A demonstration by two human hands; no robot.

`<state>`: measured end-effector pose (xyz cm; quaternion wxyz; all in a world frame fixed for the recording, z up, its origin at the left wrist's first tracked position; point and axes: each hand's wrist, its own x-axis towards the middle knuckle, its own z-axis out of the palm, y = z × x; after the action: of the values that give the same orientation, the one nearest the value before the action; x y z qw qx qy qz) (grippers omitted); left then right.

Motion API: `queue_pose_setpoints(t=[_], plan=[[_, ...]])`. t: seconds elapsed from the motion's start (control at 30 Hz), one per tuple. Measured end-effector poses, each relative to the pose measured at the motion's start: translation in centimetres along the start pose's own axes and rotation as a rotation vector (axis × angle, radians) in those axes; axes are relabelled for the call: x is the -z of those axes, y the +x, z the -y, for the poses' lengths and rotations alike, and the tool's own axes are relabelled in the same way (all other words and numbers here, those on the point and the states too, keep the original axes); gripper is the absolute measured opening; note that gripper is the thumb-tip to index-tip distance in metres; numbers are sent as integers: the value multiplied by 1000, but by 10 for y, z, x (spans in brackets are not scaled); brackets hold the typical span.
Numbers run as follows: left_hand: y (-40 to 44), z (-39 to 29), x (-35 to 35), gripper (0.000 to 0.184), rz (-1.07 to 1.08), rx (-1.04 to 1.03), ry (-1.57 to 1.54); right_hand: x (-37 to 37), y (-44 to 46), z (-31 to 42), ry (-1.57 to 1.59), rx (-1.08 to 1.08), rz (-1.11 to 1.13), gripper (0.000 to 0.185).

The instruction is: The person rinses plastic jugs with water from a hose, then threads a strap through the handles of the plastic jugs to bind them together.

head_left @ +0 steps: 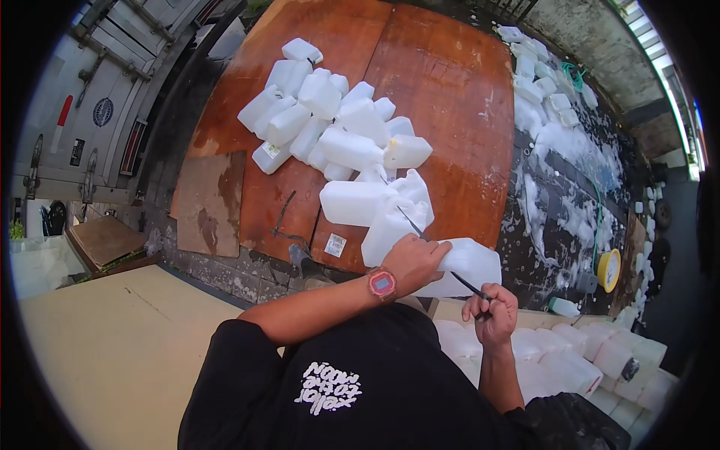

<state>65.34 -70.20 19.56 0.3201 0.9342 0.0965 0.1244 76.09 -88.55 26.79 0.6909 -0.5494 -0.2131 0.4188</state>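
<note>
My left hand (414, 264), with a red watch at its wrist, is closed at the near end of a white plastic jug (474, 259); its fingers hide the part they grip. A thin black strap (409, 220) runs from the jugs beside it to this hand. To the right, my right hand (493, 311) is closed around a black strap end (466, 283) that points toward the jug. Another white jug (386, 234) lies against my left hand. Beyond it, a heap of white jugs (352, 146) rests on the reddish-brown board (442, 90).
White foam and more jugs (534, 67) cover the dark ground at the right, near a yellow-rimmed tub (608, 271). Rows of jugs (566, 369) stand at lower right. A truck's rear (105, 105) is at upper left, a beige panel (127, 337) at lower left.
</note>
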Motion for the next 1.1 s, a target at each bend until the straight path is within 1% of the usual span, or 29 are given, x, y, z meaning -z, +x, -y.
queue_pose_setpoints(t=[0.03,0.07,0.1,0.13,0.17,0.2,0.23,0.27,0.3,0.33,0.37,0.4,0.43,0.47,0.5,0.53,0.57,0.63,0.7,0.73,0.77,0.8,0.83,0.87,0.9,0.97,1.03,1.07,1.1], plan=[[6,2,-2,52,-5,-8,7,-1,1,9,144,25,-47,21],[14,5,-4,57,11,85,8,-1,2,22,120,79,-39,19],[19,9,-7,63,26,181,8,-1,3,38,272,114,-68,19],[25,17,-9,67,134,333,-65,3,5,59,336,150,-41,22],[24,30,-22,67,122,329,-62,2,4,83,314,225,-22,21],[22,49,-43,63,35,251,35,0,3,109,348,298,-1,20],[19,64,-60,60,-51,173,131,12,0,130,482,343,-37,20],[17,73,-70,50,-103,63,361,17,0,156,461,420,2,20],[20,69,-66,50,-122,65,370,16,-1,177,367,479,103,22],[22,62,-60,47,-111,118,168,18,2,195,125,575,261,24],[23,57,-58,45,-90,166,-39,17,5,205,126,639,324,26],[25,57,-57,47,-256,158,-171,13,9,202,233,647,229,25],[30,54,-57,47,-256,150,-175,8,12,195,338,654,129,25],[38,50,-55,46,-327,84,-264,0,16,183,184,681,20,25],[46,50,-54,45,-404,20,-345,-6,18,175,123,617,69,29],[53,53,-56,36,-135,53,-564,-6,23,166,138,569,30,29],[58,63,-70,26,-70,-90,-584,-4,26,155,153,517,-13,29],[59,90,-92,27,5,76,-505,-1,38,134,268,423,-19,23],[51,102,-103,36,-166,446,-631,1,53,100,33,394,106,27],[48,96,-103,40,-321,583,-777,8,61,74,-69,428,132,25],[46,94,-111,40,-315,621,-760,23,62,33,-13,335,74,45],[43,79,-116,39,-313,657,-754,24,68,3,-7,218,86,71],[42,61,-117,39,-310,698,-749,19,71,-33,23,62,0,77],[42,45,-110,40,-347,712,-789,32,69,-92,-115,-8,-44,76],[47,35,-102,40,-388,721,-827,24,74,-129,-202,-72,-95,70],[62,27,-77,38,-428,738,-842,-1,76,-186,-254,-29,-215,60],[73,20,-48,36,-360,745,-1033,-25,84,-202,-255,108,-303,50],[76,19,-44,33,-341,746,-1231,-33,91,-200,-252,176,-330,45],[79,17,-41,33,-345,742,-1226,-37,98,-195,-247,240,-354,40]])
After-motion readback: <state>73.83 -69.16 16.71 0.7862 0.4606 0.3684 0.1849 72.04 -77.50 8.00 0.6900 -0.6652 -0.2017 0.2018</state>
